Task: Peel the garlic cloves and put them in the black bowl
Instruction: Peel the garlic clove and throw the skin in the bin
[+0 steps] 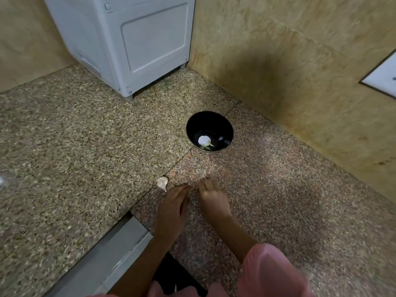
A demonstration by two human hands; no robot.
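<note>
The clove (162, 182), seemingly unpeeled, lies on the counter (64, 168) at 11 o'clock from the left hand (173, 207), just beside its fingertips, likely kept close for pickup. Its long axis runs 11 to 5, thin tip at 5. Left hand and right hand (213, 198) lie flat, fingers straight, holding nothing. The bowl (225, 125) waits at 12.

Garlic clove (162, 182) left of hands, bowl (222, 123) beyond.
</note>
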